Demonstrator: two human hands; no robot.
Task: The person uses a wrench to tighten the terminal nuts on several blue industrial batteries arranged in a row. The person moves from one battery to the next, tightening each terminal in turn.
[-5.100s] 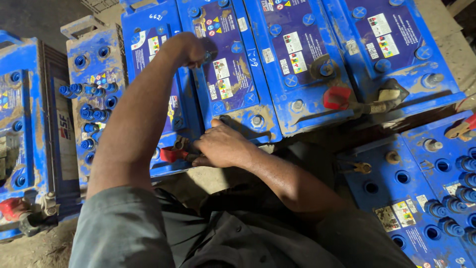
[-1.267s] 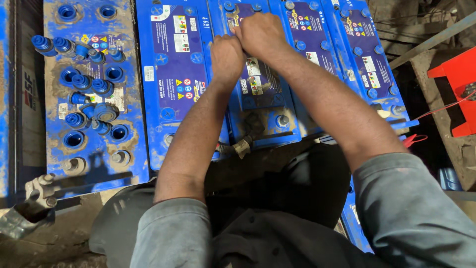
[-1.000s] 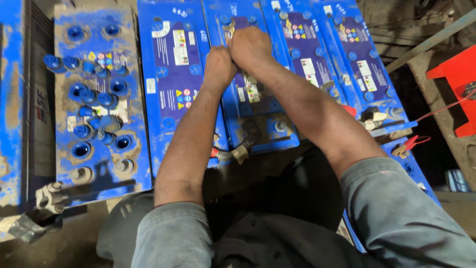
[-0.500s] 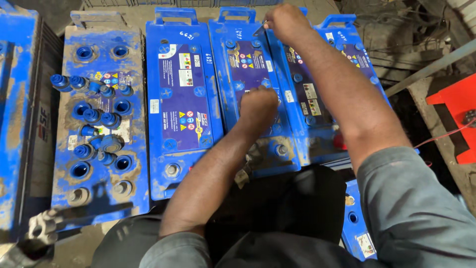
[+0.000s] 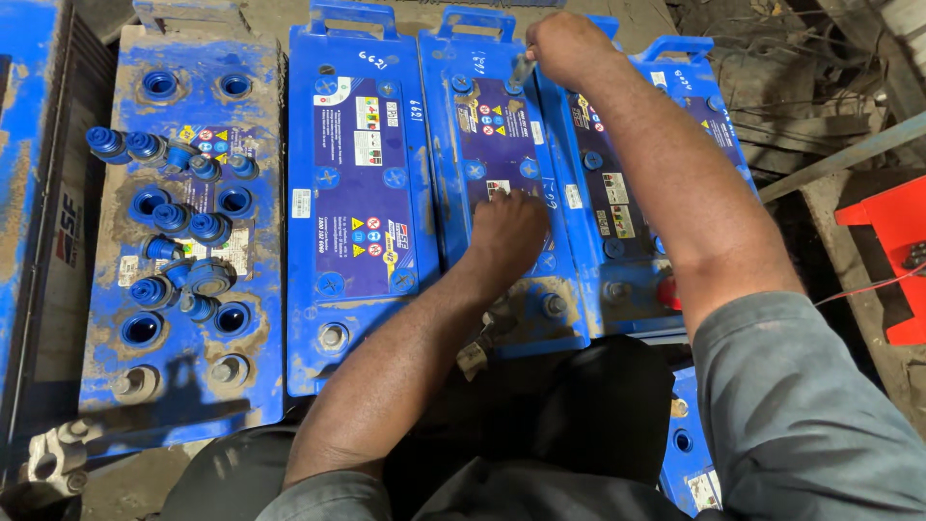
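Several blue batteries lie side by side in front of me. My left hand [image 5: 506, 232] rests on the top of the middle battery [image 5: 482, 145], fingers curled down onto its label; what lies under the fingertips is hidden. My right hand [image 5: 564, 43] reaches to the far end, between that battery and the battery on its right [image 5: 627, 193], and pinches a small grey metal tool [image 5: 522, 69] pointing down at the top. A battery further left [image 5: 183, 116] has open vent holes and several loose blue caps [image 5: 178, 217] lying on it.
Another labelled battery [image 5: 357, 193] lies between the open one and the middle one. A blue battery [image 5: 39, 193] stands at the far left edge. A red tray [image 5: 892, 260] and a thin wire sit at the right, with dark debris behind. My knees are at the bottom.
The two hands, earlier together at the far part of the middle battery, have parted: the left drew back toward me to mid-battery, the right moved to the far end by the handles.
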